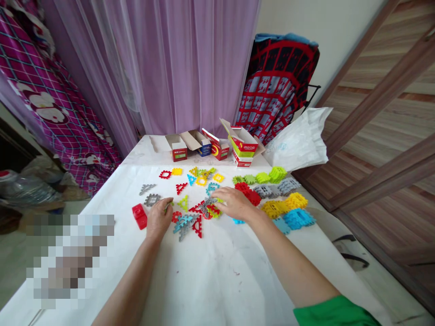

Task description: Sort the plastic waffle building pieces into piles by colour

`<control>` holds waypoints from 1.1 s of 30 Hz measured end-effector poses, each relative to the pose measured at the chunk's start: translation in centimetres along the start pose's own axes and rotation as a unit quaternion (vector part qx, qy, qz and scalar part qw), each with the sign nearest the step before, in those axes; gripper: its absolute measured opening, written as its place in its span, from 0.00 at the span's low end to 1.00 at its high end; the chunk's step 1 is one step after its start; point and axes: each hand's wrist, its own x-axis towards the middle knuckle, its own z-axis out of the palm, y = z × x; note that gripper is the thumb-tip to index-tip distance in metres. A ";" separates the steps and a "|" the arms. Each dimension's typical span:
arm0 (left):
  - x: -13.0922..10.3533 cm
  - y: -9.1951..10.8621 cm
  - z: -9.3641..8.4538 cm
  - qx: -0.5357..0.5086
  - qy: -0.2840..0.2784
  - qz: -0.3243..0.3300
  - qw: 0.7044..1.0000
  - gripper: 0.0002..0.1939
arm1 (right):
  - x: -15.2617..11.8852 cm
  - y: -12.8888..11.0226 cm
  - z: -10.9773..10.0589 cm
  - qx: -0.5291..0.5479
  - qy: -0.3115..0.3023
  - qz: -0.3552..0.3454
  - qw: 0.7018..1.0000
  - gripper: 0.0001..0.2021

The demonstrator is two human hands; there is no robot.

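My left hand (159, 218) is closed at the left of the loose pieces, its fingers round a small yellow-green building piece (169, 204), mostly hidden. Just beyond it lies a grey square window piece (152, 199). My right hand (234, 203) reaches over a heap with thumb and fingers apart. Its fingertips touch or hover at a grey triangle piece (205, 207); which, I cannot tell. Red triangle pieces (197, 226) and a blue triangle piece (184, 222) lie between my hands. A green triangle piece (183, 203) is a little farther off.
At right stand rows of stacked pieces: green (277, 174), grey (288, 185), red (248, 194), yellow (297, 200) and blue (299, 218). Several opened boxes (179, 154) line the table's back beside a white bag (295, 142). A red block (139, 216) sits at left.
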 end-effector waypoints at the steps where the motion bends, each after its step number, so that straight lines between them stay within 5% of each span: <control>1: 0.0 0.0 0.0 -0.002 -0.001 0.000 1.000 0.15 | 0.3 -0.8 1.2 0.004 -0.016 -0.010 1.000 0.15; 8: 0.0 0.2 -0.2 -0.016 -0.012 0.002 1.000 0.15 | 0.6 -2.4 6.0 -0.035 -0.068 0.018 0.997 0.18; 16: -0.3 0.3 0.0 -0.031 -0.001 0.012 0.999 0.15 | 0.4 -2.8 7.7 0.004 0.086 0.136 0.987 0.14; 22: -0.6 0.3 -0.1 -0.073 0.022 -0.007 0.997 0.15 | -0.6 -6.5 10.5 0.050 0.076 -0.011 0.996 0.21; 24: -0.7 0.3 -0.2 -0.093 0.038 -0.036 0.994 0.15 | 0.0 -7.0 11.2 0.030 0.076 -0.002 0.997 0.19; 29: -0.9 0.0 -0.3 -0.118 0.068 -0.082 0.987 0.15 | 2.4 -6.0 12.0 -0.008 0.209 0.121 0.970 0.13; 33: -1.7 -0.5 -0.1 -0.083 0.034 -0.019 0.996 0.14 | 1.5 -6.1 11.7 0.034 0.275 0.058 0.959 0.09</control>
